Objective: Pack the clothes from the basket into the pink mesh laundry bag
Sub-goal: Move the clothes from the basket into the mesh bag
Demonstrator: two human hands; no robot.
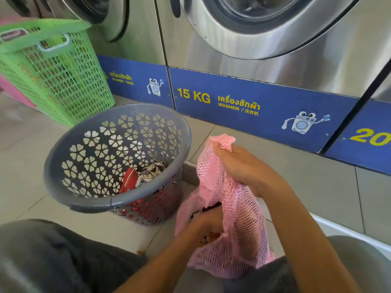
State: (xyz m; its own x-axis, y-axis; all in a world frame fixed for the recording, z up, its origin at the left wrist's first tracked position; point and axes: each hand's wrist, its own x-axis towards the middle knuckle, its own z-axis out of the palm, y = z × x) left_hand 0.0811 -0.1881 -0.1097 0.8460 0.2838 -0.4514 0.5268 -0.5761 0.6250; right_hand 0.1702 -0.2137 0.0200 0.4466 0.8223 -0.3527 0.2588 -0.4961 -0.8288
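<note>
A pink mesh laundry bag (237,235) hangs in front of me, just right of a round grey basket (88,199). My right hand (239,166) grips the bag's upper rim and holds it up. My left hand (206,227) is pushed into the bag's mouth, its fingers closed on a dark garment that is mostly hidden by the mesh. Inside the grey basket lie a red cloth (129,179) and a black-and-white patterned cloth (151,172), low against its right wall.
A tall green basket (69,81) stands at the back left, with a pink one (14,92) behind it. Steel washers (275,66) with blue base panels line the back. My knees fill the bottom edge. A white tub rim (342,229) is at lower right.
</note>
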